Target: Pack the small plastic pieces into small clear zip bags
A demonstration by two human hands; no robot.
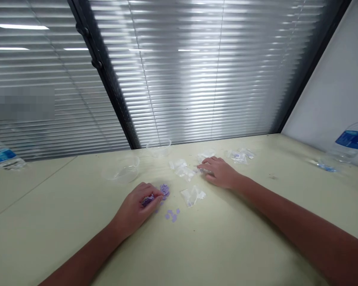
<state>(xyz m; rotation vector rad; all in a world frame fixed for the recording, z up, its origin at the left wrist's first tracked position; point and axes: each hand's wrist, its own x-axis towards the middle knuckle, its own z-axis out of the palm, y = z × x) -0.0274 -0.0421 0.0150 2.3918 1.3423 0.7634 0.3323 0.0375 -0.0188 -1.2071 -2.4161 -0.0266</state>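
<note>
My left hand (140, 200) is curled around small purple pieces, which show between its thumb and fingers. Beside its fingertips is a little heap of the same purple pieces (164, 191), and several loose purple bits (173, 216) lie flat on the table just in front. My right hand (217, 171) reaches to the back, palm down with its fingers spread, touching clear plastic bags partly hidden under it. Left of those fingertips lies a crumpled clear bag (182, 169). A small clear bag (193, 196) lies between my hands.
On the pale table (220, 246) stand two clear plastic cups, one tipped on its side (127, 170) and one near the window (159, 149). More bags (241, 155) lie beyond my right hand. Water bottles are at the far left (2, 155) and right (352, 141).
</note>
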